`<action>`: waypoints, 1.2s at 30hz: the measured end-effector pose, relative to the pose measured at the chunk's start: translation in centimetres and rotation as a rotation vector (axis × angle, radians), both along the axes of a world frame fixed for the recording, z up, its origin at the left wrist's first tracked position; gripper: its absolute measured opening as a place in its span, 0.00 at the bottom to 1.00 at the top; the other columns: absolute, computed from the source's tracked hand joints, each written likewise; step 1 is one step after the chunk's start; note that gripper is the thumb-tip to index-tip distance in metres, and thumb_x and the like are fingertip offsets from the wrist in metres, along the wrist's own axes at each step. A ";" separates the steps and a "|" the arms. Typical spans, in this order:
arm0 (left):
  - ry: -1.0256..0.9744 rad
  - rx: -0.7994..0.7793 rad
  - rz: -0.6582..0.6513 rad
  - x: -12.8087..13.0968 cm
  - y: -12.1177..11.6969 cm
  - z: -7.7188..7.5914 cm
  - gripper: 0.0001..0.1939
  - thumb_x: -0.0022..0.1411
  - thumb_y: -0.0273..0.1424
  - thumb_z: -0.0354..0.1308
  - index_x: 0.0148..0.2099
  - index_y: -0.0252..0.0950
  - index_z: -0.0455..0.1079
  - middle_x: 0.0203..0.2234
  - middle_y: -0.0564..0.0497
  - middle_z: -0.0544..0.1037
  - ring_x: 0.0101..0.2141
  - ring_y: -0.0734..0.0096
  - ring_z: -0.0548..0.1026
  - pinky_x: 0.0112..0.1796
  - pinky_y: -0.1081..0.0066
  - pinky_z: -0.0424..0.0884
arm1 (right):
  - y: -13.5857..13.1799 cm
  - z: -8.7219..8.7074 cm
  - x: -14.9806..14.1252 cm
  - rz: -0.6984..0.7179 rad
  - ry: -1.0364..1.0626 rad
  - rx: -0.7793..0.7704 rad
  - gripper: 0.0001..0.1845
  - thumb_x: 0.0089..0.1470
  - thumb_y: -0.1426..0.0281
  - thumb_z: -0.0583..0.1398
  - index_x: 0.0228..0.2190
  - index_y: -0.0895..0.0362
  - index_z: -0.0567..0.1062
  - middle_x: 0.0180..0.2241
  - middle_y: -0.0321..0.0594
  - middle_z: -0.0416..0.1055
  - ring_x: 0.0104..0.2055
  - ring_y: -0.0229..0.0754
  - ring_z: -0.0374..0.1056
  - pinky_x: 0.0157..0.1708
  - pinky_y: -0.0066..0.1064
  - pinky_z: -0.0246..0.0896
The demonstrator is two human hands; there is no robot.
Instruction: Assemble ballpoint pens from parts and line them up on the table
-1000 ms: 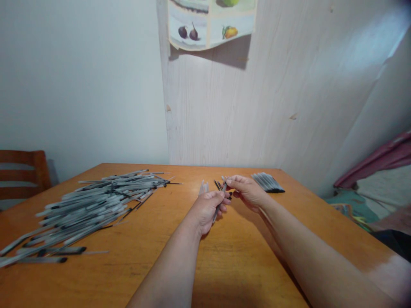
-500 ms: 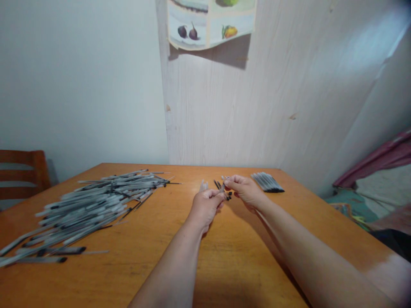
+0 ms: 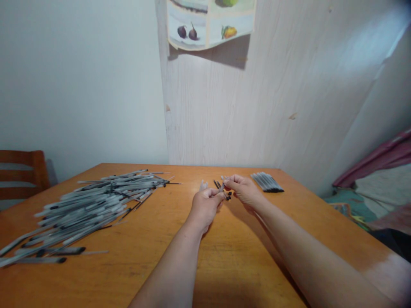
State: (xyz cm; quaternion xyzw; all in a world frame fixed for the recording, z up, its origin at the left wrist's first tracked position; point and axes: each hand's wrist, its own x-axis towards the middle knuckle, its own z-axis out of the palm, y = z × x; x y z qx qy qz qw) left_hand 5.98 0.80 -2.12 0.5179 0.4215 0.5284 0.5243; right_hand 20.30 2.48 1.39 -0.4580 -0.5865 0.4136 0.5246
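Over the middle of the orange wooden table (image 3: 224,256), my left hand (image 3: 205,205) is closed around a thin pen (image 3: 221,188) with a clear barrel and dark tip. My right hand (image 3: 245,190) meets it from the right, fingers pinched on the pen's upper end. A few small dark pen parts (image 3: 227,196) lie on the table just under the two hands. A big loose heap of clear and black pens (image 3: 93,205) sprawls across the table's left side. A neat small row of pens (image 3: 267,182) lies beyond my right hand.
A wooden chair (image 3: 22,171) stands at the far left behind the table. A pale wood-grain panel (image 3: 257,107) with a fruit picture (image 3: 210,21) rises behind the table. Cloth and clutter (image 3: 369,188) lie on the floor to the right.
My left hand has shifted slightly up and forward, bringing the pen closer to my right hand's fingertips. The piles have stayed in place.
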 end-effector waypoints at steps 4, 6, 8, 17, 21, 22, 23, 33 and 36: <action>-0.111 -0.109 -0.128 -0.2 -0.4 0.7 0.14 0.53 0.40 0.65 0.33 0.32 0.73 0.24 0.49 0.74 0.23 0.78 0.67 0.26 0.76 0.58 | -0.1 0.2 0.2 0.057 0.040 -0.044 0.16 0.47 0.55 0.64 0.24 0.56 0.71 0.24 0.36 0.69 0.26 0.36 0.59 0.25 0.29 0.49; -0.129 -0.143 -0.171 -0.5 -0.5 0.8 0.17 0.54 0.41 0.64 0.38 0.32 0.74 0.29 0.47 0.77 0.25 0.77 0.69 0.27 0.76 0.61 | 0.1 0.2 0.5 0.068 0.036 -0.041 0.17 0.47 0.55 0.64 0.24 0.56 0.72 0.25 0.37 0.70 0.28 0.37 0.61 0.26 0.29 0.49; -0.141 -0.172 -0.220 -0.8 -0.5 0.9 0.19 0.55 0.43 0.63 0.42 0.32 0.74 0.33 0.45 0.78 0.26 0.76 0.72 0.27 0.75 0.62 | 0.3 0.1 0.9 0.056 0.048 -0.037 0.16 0.48 0.56 0.64 0.25 0.57 0.72 0.26 0.37 0.70 0.30 0.37 0.62 0.27 0.29 0.49; -0.100 -0.172 -0.281 -1.0 -0.4 0.5 0.19 0.56 0.41 0.63 0.44 0.31 0.74 0.32 0.44 0.78 0.26 0.75 0.74 0.31 0.74 0.67 | 0.7 0.1 1.3 -0.005 0.062 -0.045 0.15 0.47 0.58 0.64 0.25 0.57 0.71 0.25 0.35 0.69 0.29 0.36 0.61 0.26 0.28 0.47; -0.060 -0.167 -0.203 -0.4 -0.5 0.4 0.16 0.56 0.38 0.64 0.41 0.31 0.75 0.30 0.45 0.78 0.26 0.75 0.73 0.31 0.73 0.68 | 0.5 0.3 1.0 -0.030 0.039 -0.016 0.15 0.45 0.58 0.64 0.24 0.57 0.70 0.24 0.34 0.68 0.28 0.36 0.59 0.28 0.29 0.48; -0.058 -0.165 -0.187 -0.3 -0.5 0.3 0.15 0.56 0.37 0.64 0.40 0.31 0.75 0.29 0.45 0.78 0.26 0.75 0.73 0.31 0.73 0.68 | 0.5 0.3 1.0 -0.037 0.038 -0.013 0.16 0.45 0.58 0.64 0.24 0.57 0.70 0.24 0.34 0.68 0.28 0.36 0.59 0.28 0.29 0.48; -0.058 -0.164 -0.174 -0.2 -0.5 0.3 0.14 0.56 0.37 0.64 0.40 0.31 0.75 0.29 0.46 0.77 0.25 0.76 0.73 0.30 0.73 0.68 | 0.5 0.3 0.9 -0.043 0.038 -0.012 0.16 0.45 0.58 0.64 0.23 0.57 0.70 0.24 0.34 0.68 0.28 0.36 0.59 0.28 0.29 0.48; -0.112 -0.156 -0.057 -0.5 0.2 -0.1 0.12 0.56 0.36 0.64 0.38 0.33 0.75 0.31 0.45 0.79 0.28 0.75 0.74 0.31 0.75 0.66 | 1.2 -0.1 1.8 -0.066 -0.012 -0.044 0.17 0.49 0.55 0.60 0.29 0.58 0.72 0.31 0.41 0.73 0.32 0.38 0.65 0.27 0.27 0.50; -0.141 -0.170 0.049 -1.0 0.5 0.1 0.14 0.55 0.38 0.64 0.39 0.33 0.76 0.32 0.43 0.80 0.30 0.72 0.75 0.31 0.75 0.66 | 2.3 -1.1 3.1 -0.158 -0.159 0.020 0.11 0.49 0.61 0.59 0.26 0.57 0.71 0.27 0.38 0.71 0.29 0.38 0.63 0.30 0.28 0.54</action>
